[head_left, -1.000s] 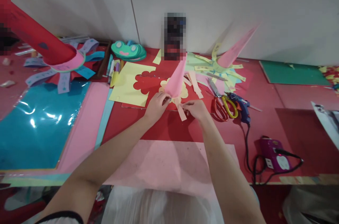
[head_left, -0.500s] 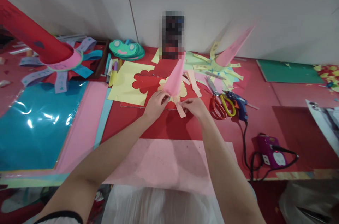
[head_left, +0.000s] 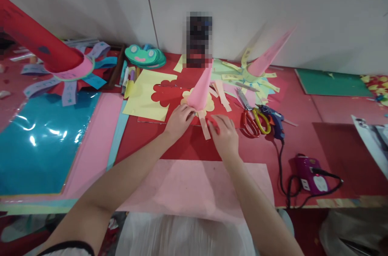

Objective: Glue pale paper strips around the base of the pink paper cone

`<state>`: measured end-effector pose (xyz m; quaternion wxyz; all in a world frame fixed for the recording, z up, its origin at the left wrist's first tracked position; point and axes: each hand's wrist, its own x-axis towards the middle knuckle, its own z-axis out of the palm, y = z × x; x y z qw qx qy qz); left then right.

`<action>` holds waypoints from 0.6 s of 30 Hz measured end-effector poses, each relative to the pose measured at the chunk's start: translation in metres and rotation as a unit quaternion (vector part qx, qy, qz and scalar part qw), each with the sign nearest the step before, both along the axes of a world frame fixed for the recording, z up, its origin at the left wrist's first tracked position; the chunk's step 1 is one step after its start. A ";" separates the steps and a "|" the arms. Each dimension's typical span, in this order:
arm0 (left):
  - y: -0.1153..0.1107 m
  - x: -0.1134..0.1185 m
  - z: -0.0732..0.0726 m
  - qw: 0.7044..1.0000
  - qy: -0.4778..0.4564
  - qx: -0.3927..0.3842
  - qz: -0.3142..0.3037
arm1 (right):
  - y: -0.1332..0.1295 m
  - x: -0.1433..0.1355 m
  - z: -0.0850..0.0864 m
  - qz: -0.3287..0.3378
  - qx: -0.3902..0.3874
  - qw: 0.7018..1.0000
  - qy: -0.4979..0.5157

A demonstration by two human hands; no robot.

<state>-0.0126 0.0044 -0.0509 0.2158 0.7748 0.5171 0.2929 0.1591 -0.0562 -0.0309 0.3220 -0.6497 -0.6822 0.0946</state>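
A pink paper cone (head_left: 200, 90) stands on a yellow flower-shaped paper (head_left: 209, 104) at the middle of the table. My left hand (head_left: 181, 120) is at the cone's lower left, fingers bent against its base edge; what they pinch there is too small to tell. From the base a peach paper strip (head_left: 204, 126) points toward me. Just right of that strip is my right hand (head_left: 224, 133), thumb and fingers apart, with nothing seen between them. More peach strips (head_left: 222, 96) lie to the right of the cone.
Scissors (head_left: 253, 114) and a blue glue gun (head_left: 273, 118) lie at the right, its cord running to a purple power box (head_left: 311, 175). A second pink cone (head_left: 269, 56) stands behind. At the left are a red cone (head_left: 39, 38) and blue sheets (head_left: 45, 139).
My right hand has let go of the peach strip and moved slightly right and toward me, its fingers opening. The strip now points more straight toward me. My left hand stays at the cone.
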 end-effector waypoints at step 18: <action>-0.004 -0.001 -0.003 0.989 0.095 0.100 -0.048 | -0.019 -0.011 -0.023 0.128 0.010 0.977 -0.171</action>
